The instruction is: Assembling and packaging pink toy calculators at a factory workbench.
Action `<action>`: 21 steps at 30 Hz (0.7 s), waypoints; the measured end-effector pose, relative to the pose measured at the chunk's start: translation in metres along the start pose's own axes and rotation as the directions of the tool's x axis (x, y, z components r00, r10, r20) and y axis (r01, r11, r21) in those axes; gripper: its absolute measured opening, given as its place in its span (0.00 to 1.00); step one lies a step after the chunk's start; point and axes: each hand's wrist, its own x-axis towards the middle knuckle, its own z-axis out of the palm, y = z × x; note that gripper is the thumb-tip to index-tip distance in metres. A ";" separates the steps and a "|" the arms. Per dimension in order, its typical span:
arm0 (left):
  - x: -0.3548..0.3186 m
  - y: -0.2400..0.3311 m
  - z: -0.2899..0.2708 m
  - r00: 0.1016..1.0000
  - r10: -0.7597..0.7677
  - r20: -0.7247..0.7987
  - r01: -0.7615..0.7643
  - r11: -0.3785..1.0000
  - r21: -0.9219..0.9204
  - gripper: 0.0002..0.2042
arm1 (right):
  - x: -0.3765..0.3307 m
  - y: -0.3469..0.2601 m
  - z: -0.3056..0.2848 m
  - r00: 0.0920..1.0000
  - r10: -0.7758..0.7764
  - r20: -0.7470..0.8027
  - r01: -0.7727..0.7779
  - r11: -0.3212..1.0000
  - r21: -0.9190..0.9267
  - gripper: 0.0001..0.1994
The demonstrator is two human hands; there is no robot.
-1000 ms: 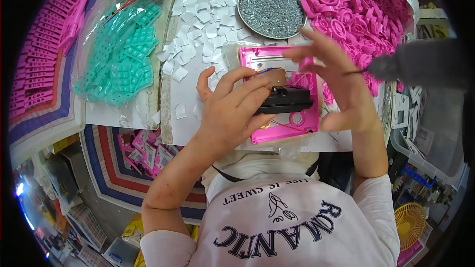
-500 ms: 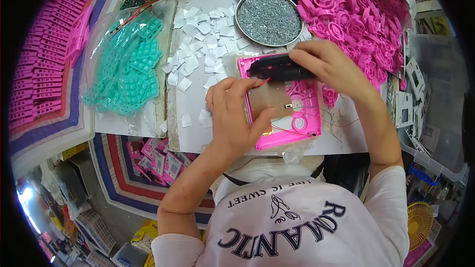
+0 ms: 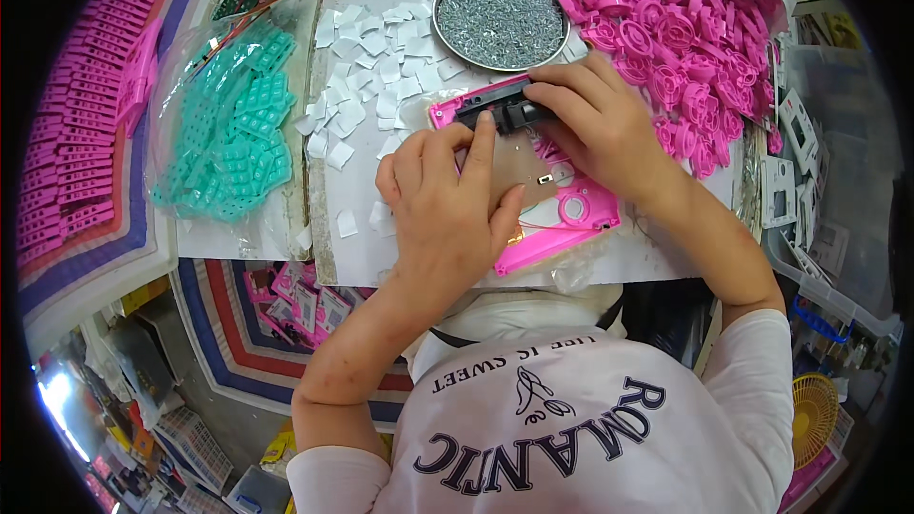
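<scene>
A pink plastic casing (image 3: 597, 214) lies open on the table before me, tilted, with a brown circuit board (image 3: 517, 174), a white ring and thin wires inside. Over its far end is a long black plastic part (image 3: 514, 117). My right hand (image 3: 609, 124) is closed on the right end of that part, fingers on top. My left hand (image 3: 443, 195) rests over the casing's left side, index fingertip on the black part and thumb apart, near the board. The left hand's other fingers are bent, and it grips nothing that I can see.
Beyond the casing stands a round metal dish (image 3: 500, 19) of small screws. White square pieces (image 3: 381, 52) lie scattered to its left, pink round parts (image 3: 657, 38) are heaped to its right. A clear bag of turquoise keypads (image 3: 233, 124) lies farther left, beside rows of pink parts (image 3: 81, 105).
The black part has come down and left against the casing's far end, and my left index finger now presses on it. The casing has turned slightly, its far end shifting left.
</scene>
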 end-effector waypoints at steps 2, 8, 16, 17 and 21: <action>0.004 0.003 -0.005 1.000 0.005 0.013 -0.006 0.999 0.045 0.34 | 0.000 -0.001 0.000 1.000 0.022 0.001 -0.022 1.000 0.013 0.19; 0.041 -0.033 -0.028 0.977 0.053 0.207 -0.034 0.995 -0.095 0.22 | 0.013 -0.042 -0.071 0.984 0.005 0.181 -0.005 1.000 0.001 0.24; 0.152 -0.066 0.044 0.960 0.111 0.257 -0.137 0.987 0.088 0.08 | 0.048 -0.033 -0.065 0.778 0.377 -0.502 0.224 0.581 0.782 0.25; 0.156 -0.065 0.046 0.940 0.101 0.326 -0.130 0.989 0.070 0.08 | 0.055 -0.025 -0.067 0.802 0.381 -0.460 0.261 0.470 0.843 0.25; 0.157 -0.078 0.063 0.978 0.187 0.094 -0.202 0.961 0.188 0.08 | 0.075 -0.021 -0.072 0.911 0.328 -0.251 0.131 0.347 0.929 0.25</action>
